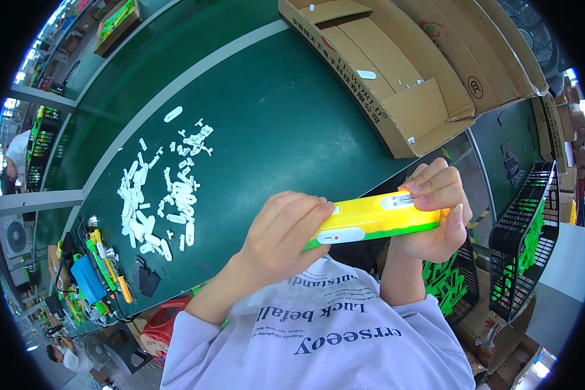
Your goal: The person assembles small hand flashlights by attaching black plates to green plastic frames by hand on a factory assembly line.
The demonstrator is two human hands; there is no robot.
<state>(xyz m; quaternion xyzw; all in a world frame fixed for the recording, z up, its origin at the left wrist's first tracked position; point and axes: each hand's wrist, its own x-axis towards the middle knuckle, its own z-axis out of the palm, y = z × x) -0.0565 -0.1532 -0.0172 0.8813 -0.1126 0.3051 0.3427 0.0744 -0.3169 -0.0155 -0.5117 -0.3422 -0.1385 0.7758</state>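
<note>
A long yellow-and-green plastic housing (377,213), perhaps a handheld lamp body, is held nearly level in front of my chest. It has a white oval panel on its near side and a white slotted insert on its top right. My left hand (283,231) grips the left end, fingers over the top. At the right end, my right hand (439,211) is closed round the housing, its fingertips beside the white insert. On the green table (273,123) lie many small white plastic parts (133,201), well left of my hands.
A large open cardboard box (370,120) with a few white pieces stands at the far right. Black baskets (523,240) with green parts are on the right. At the left edge are a blue device (89,279), several yellow-green pieces and a black part (148,281).
</note>
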